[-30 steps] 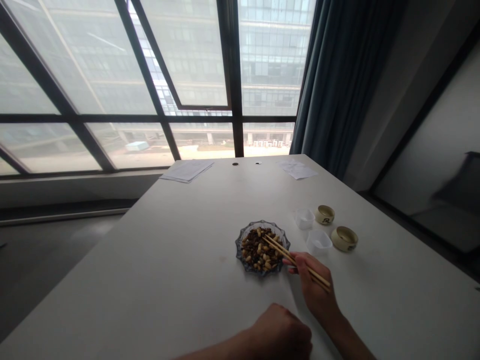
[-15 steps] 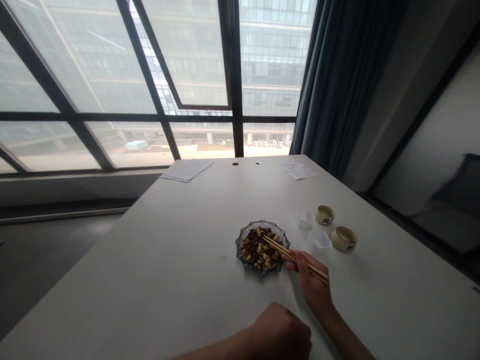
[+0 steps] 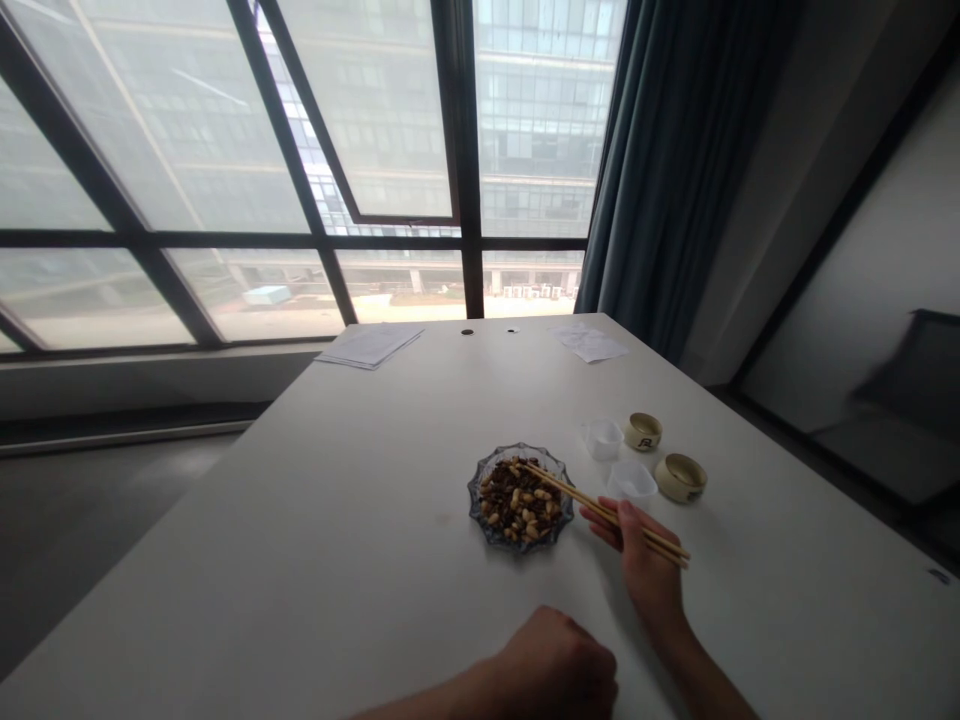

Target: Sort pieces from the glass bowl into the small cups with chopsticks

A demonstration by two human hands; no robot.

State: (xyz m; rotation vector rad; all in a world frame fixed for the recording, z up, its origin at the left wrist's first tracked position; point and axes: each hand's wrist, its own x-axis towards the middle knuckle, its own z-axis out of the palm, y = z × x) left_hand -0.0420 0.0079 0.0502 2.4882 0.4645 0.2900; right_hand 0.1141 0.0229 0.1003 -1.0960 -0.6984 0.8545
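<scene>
My right hand [image 3: 643, 560] grips a pair of wooden chopsticks [image 3: 592, 506]; their tips reach over the far part of a glass dish [image 3: 480, 525] filled with peanuts and dark seeds [image 3: 517, 500]. I cannot tell whether the tips pinch anything. My left hand [image 3: 553, 665] rests on the white table [image 3: 337, 560] as a closed fist, near the front edge, holding nothing.
Right of the dish stand two small clear plastic cups [image 3: 604, 438] [image 3: 631, 481] and two small yellow ceramic cups [image 3: 643, 431] [image 3: 680, 477]. Papers [image 3: 369, 345] [image 3: 590, 343] lie at the table's far end by the large window. A dark curtain [image 3: 675, 170] hangs at the right.
My right hand has shifted a little to the right and lifted, and the chopstick tips have moved toward the dish's far side. My left fist stays put.
</scene>
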